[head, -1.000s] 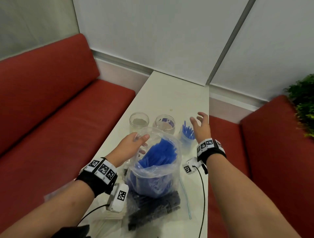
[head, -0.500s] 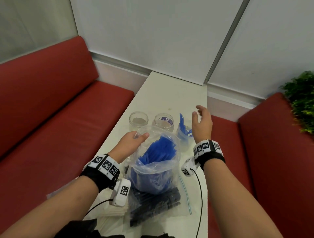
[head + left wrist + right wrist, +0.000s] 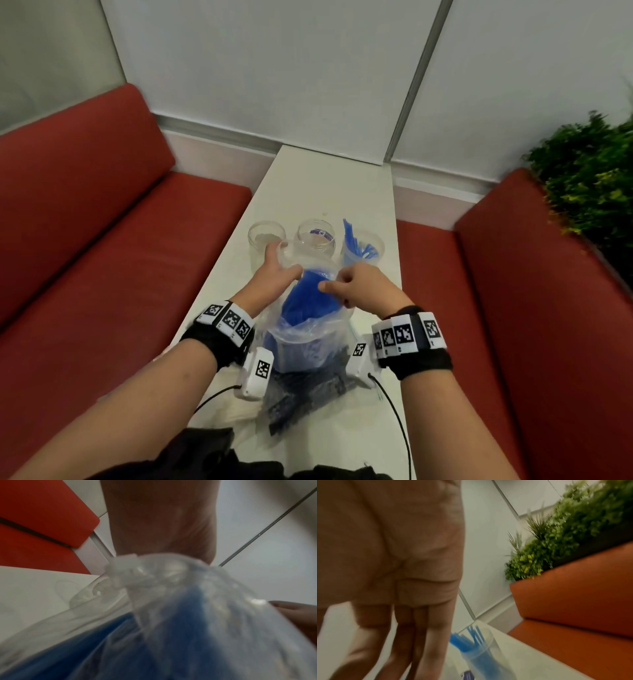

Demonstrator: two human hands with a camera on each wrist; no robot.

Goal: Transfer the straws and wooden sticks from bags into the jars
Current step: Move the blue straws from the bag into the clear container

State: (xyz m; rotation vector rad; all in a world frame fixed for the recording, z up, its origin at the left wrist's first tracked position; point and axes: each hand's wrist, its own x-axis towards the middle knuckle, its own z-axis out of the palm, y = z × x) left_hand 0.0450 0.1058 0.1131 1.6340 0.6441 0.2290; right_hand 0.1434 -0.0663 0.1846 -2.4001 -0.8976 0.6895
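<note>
A clear plastic bag point(image 3: 308, 334) full of blue straws point(image 3: 305, 305) stands on the white table point(image 3: 325, 185) in front of me. My left hand point(image 3: 279, 274) holds the bag's rim on its left side; the left wrist view shows crumpled plastic point(image 3: 154, 577) against the palm. My right hand point(image 3: 337, 291) is at the bag's mouth, fingers point(image 3: 423, 642) pointing down toward the straws with nothing seen between them; their tips are hidden. Behind the bag stand three clear jars: the left jar point(image 3: 265, 240), the middle jar point(image 3: 315, 236), and the right jar point(image 3: 363, 250) holding some blue straws point(image 3: 471, 639).
A flat bag of black straws point(image 3: 308, 387) lies under the blue bag near the table's front. Red benches point(image 3: 102, 240) flank the narrow table on both sides. A green plant point(image 3: 589, 171) sits behind the right bench. White walls close off the far end.
My right hand has come back from beside the right jar to the mouth of the blue straw bag. The left hand has stayed on the bag's rim.
</note>
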